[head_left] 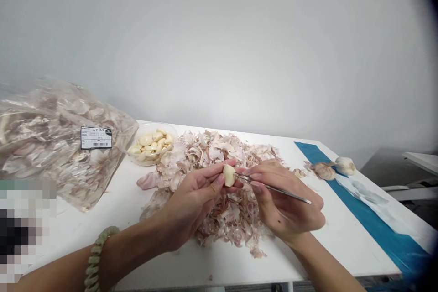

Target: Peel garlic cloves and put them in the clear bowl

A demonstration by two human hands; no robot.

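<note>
A peeled garlic clove (229,175) is held in the air above the middle of the tabletop (342,242), over the loose skins. Your left hand (195,194) pinches it between thumb and fingers, clamped on its left side. Your right hand (290,203) is closed around metal tweezers (285,191), pen-fashion, with their tips at the clove's right side; you cannot tell from here whether the tips grip anything.

The clove looks smooth, so a sideways push from the tweezers could spin it out of your pinch. The points also sit close to your left fingertips, and a slip could jab them. Too hard a press would probably nick the clove.

Beneath your hands, a heap of garlic skins (219,146) spreads from near the far edge toward the near edge. A dropped clove could get lost among these pale flakes, and a sleeve or breath could scatter them.

Left of the heap, by the far edge, a clear round bowl (136,160) holds peeled cloves (150,145). A bulky plastic bag (65,109) at the far left leans close to it; if it slumped, it could nudge the bowl.

At the right edge sits a white garlic bulb (345,165), which a knock could roll off.
</note>
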